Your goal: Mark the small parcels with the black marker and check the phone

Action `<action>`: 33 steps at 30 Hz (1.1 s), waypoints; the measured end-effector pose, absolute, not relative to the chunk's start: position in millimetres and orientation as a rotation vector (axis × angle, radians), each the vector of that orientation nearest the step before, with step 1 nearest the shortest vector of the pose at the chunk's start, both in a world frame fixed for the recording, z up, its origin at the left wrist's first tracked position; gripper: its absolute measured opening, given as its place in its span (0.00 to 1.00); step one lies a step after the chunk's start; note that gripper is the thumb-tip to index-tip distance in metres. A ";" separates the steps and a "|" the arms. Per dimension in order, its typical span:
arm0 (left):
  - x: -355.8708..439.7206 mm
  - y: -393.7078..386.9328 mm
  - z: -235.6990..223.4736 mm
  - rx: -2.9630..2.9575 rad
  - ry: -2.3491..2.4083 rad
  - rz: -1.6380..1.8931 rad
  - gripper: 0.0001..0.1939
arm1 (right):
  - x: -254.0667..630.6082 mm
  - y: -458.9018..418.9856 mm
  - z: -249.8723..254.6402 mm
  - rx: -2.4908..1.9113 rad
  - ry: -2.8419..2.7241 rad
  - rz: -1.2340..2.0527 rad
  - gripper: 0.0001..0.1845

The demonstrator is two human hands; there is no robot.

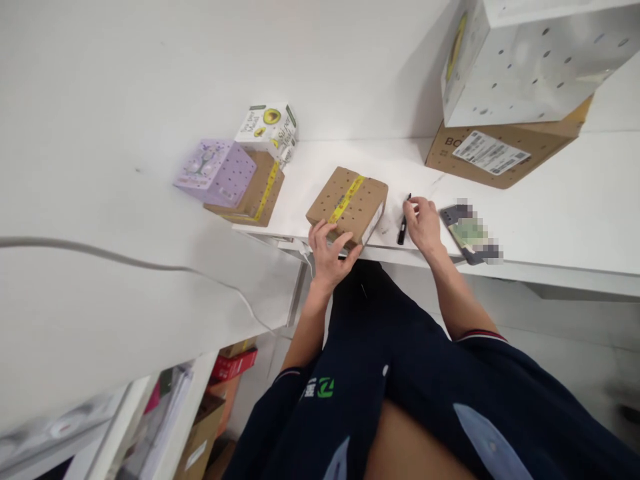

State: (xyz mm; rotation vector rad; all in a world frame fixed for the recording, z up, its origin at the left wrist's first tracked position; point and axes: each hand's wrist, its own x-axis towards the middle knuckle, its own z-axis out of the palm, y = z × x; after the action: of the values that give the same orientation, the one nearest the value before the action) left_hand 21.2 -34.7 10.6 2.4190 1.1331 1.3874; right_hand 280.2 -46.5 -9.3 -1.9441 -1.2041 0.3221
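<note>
A small brown cardboard box (345, 197) with dark dots and a yellow tape strip sits on the white table. My left hand (330, 257) grips its near edge, fingers bent and spread over the top and near side. To the right of the box, a black marker pen (402, 231) is pinched at its upper part between the thumb and fingers of my right hand (424, 223). Its lower end points toward the table's front edge. A phone (457, 230), partly blurred out, lies just right of my right hand.
A white avocado-print carton (530, 73) stands on a larger brown box (450, 150) at the right. Toward the left end are a purple box (220, 170), another taped brown box (273, 200) and a small avocado box (265, 127). A cable (125, 257) runs along the left.
</note>
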 end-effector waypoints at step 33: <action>38.7 18.8 -12.6 2.460 1.184 1.636 0.10 | 226.0 -41.8 56.1 -1.017 -0.869 0.854 0.18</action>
State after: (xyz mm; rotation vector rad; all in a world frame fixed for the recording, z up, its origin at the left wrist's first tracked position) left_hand 38.7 18.8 -12.6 2.4603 1.1840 1.6360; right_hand 226.0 -41.8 56.1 -1.0166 -0.8688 0.8542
